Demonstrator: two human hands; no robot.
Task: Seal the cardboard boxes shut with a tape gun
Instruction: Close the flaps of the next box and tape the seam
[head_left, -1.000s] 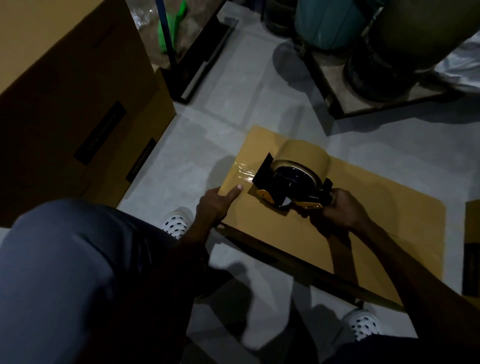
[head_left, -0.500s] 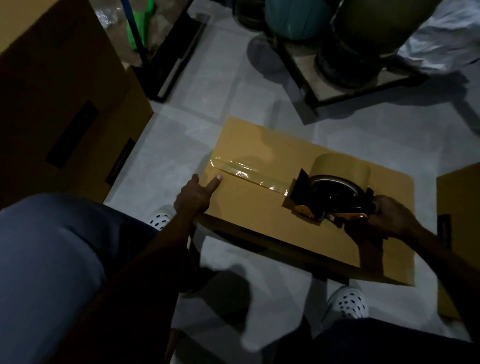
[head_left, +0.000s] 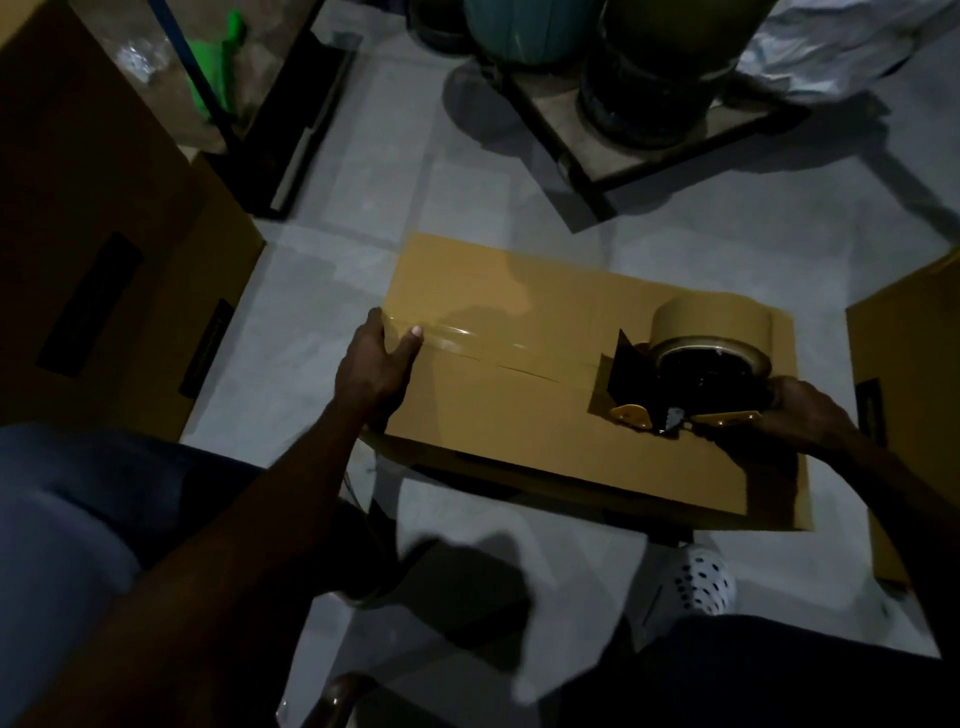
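A flat brown cardboard box (head_left: 519, 415) lies on the grey floor in front of me. A strip of clear tape (head_left: 493, 345) runs along its centre seam from the left edge to the tape gun (head_left: 691, 374), a black and yellow dispenser with a brown tape roll near the box's right end. My right hand (head_left: 800, 415) grips the gun's handle. My left hand (head_left: 376, 364) presses on the box's left edge, thumb on the tape's start, fingers over the side.
Large cardboard boxes (head_left: 104, 234) stand at the left, another box (head_left: 914, 389) at the right edge. Dark drums (head_left: 660, 67) sit on a pallet at the back. My white shoe (head_left: 701, 582) shows below the box, and my knees fill the lower corners.
My right hand has drawn the tape gun rightward along the seam, laying a longer strip. My left hand shifted up to the tape's start at the box's left edge.
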